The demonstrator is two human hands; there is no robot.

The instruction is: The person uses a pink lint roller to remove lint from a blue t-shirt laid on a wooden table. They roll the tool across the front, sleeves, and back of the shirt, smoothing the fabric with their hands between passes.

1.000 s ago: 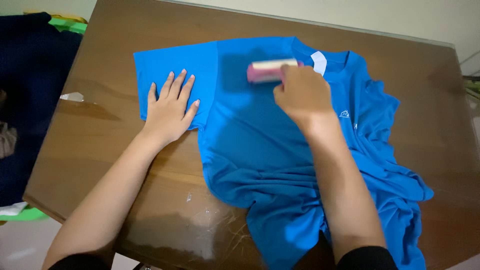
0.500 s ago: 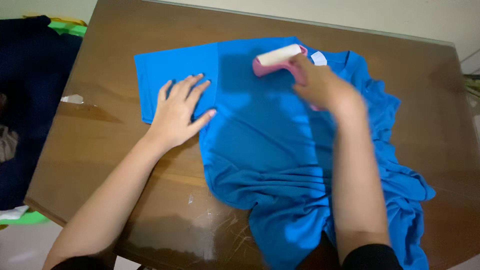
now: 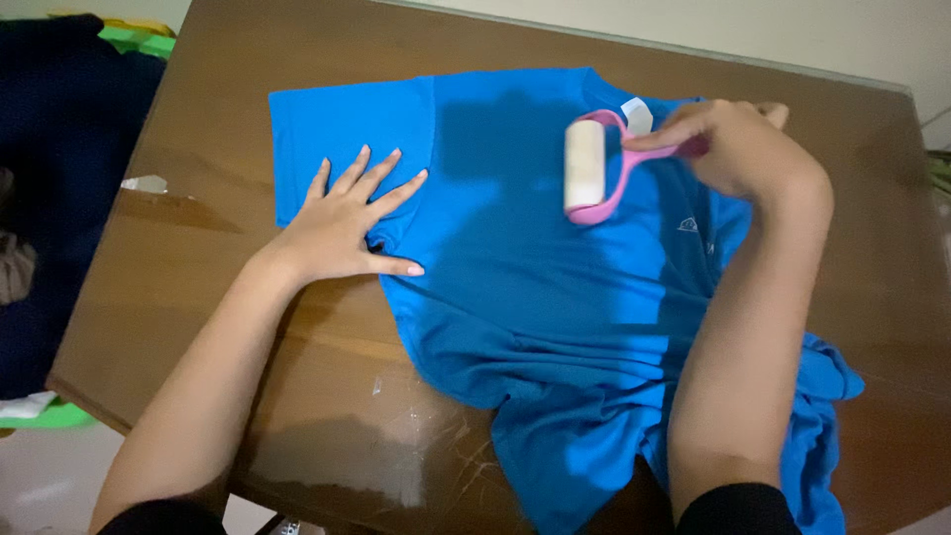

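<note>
We press our left hand (image 3: pixel 342 223) flat, fingers spread, on the sleeve of the blue T-shirt (image 3: pixel 535 297) spread on the brown table (image 3: pixel 228 327). Our right hand (image 3: pixel 738 149) grips the pink lint roller (image 3: pixel 589 168) over the chest area.

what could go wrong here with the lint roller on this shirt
The blue t-shirt is bunched and wrinkled at its lower end, so the lint roller may skip over folds there. Only the left hand pins the sleeve; the roller's sticky pull might lift or drag the loose fabric. The hem hangs past the table edge, so the shirt may slide off. The right hand grips the handle.
</note>
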